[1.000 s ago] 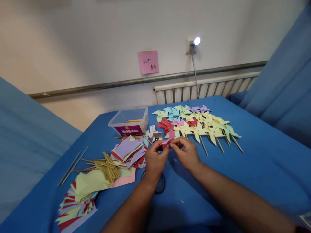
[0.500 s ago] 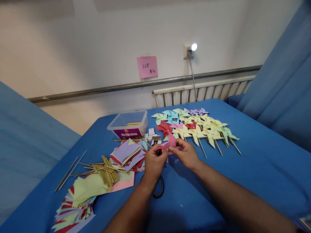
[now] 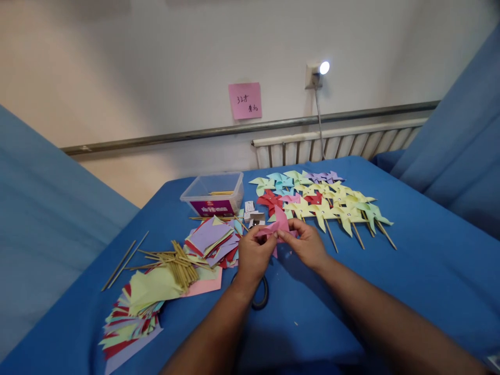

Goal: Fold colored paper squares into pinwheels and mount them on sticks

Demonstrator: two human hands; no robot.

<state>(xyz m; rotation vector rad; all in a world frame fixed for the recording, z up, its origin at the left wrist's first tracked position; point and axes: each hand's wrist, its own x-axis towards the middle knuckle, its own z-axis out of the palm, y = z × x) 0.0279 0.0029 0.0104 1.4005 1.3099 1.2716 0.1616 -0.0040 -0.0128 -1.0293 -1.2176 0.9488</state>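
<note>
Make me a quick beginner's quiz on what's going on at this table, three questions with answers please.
1. True or false: the left hand and the right hand both hold the pink paper.
2. Where does the heap of sticks lie in the picture? (a) left of both hands (b) between the hands (c) right of both hands
3. Fill in: the pinwheels lie on a ____ cloth.

Key: 1. True. 2. a. 3. Blue.
</note>
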